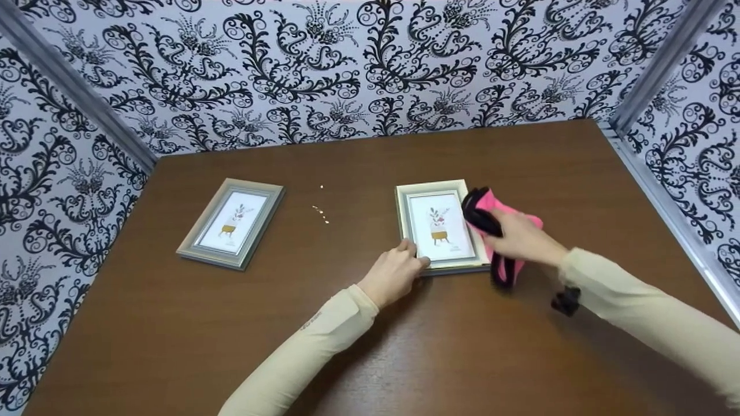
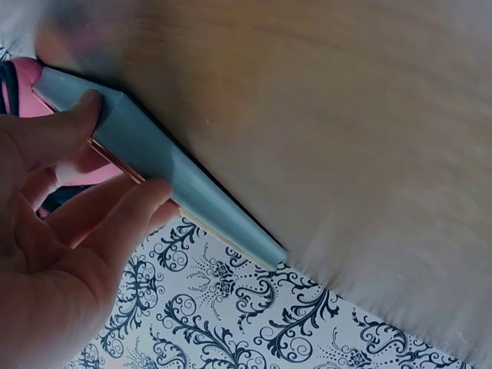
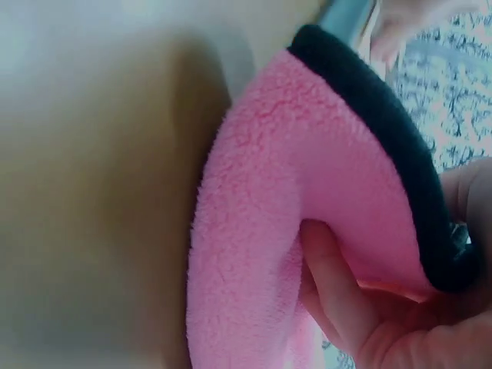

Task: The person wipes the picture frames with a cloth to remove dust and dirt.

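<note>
A picture frame (image 1: 439, 224) with a pale border lies on the brown table, its print showing a plant in a mustard pot. My left hand (image 1: 396, 271) grips its near left corner; in the left wrist view the thumb and fingertips press against the frame's grey-blue side (image 2: 154, 146). My right hand (image 1: 523, 237) holds a bunched pink fleecy cloth (image 1: 514, 214) with black edging against the frame's right side. Close up in the right wrist view, fingers (image 3: 330, 269) sink into the folds of the cloth (image 3: 254, 177). The cloth hides part of the frame's right border.
A second, similar picture frame (image 1: 231, 224) lies at the left of the table. Between the two frames, several small pale bits (image 1: 321, 214) are scattered on the table (image 1: 324, 346). Black-and-white patterned walls (image 1: 370, 69) enclose the back and sides.
</note>
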A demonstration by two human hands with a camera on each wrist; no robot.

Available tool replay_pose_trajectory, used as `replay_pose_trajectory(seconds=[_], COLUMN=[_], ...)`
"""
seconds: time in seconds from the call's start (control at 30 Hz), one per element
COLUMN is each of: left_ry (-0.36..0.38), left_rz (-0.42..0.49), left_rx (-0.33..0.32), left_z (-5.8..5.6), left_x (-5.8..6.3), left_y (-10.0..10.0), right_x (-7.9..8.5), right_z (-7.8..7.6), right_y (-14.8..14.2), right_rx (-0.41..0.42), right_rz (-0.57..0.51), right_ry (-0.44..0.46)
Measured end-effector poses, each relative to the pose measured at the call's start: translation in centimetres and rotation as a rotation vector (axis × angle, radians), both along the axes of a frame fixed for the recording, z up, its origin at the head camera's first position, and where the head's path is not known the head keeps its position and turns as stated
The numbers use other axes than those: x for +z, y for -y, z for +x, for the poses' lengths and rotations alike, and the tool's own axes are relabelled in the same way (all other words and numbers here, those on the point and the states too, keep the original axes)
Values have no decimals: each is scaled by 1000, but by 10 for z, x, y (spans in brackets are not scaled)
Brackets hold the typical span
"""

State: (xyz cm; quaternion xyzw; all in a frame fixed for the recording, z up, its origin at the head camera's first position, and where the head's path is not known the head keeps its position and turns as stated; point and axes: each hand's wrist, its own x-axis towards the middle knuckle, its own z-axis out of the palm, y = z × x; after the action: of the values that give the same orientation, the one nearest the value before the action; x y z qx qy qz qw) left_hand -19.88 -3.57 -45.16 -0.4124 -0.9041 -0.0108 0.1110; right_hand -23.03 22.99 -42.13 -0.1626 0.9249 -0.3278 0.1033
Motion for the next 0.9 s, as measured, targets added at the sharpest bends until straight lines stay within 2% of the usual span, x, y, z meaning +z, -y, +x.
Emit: replay_pose_trajectory(seconds=[0.23,0.33,0.43,0.57,0.7,0.8,0.9], left_ry=[-7,-11,-3,11,9,7,17], left_rz=[5,-7,-22,-40,-50,-60,-64], left_rx=[-3,2,5,14,18,14,14], left_z=[-1,-2,-1,-1,0,0,0], left_x=[-2,-2,0,2,2,2,2], left_y=[-1,-1,-2,-2,-2,-3,-5], right_x=[-5,-7,-8,-11,-14,-15,-14], right_z=[39,50,53,49,36,19,-6], right_y=[-5,-6,-7,-8,-8,-7,-4], right_rx=[15,7,-23,-37,-19,-3,10], right_rz=[-57,-56,-83,-118,-110,-94,-54], right_ry=[2,-38,-61,-78,-91,-90,-75])
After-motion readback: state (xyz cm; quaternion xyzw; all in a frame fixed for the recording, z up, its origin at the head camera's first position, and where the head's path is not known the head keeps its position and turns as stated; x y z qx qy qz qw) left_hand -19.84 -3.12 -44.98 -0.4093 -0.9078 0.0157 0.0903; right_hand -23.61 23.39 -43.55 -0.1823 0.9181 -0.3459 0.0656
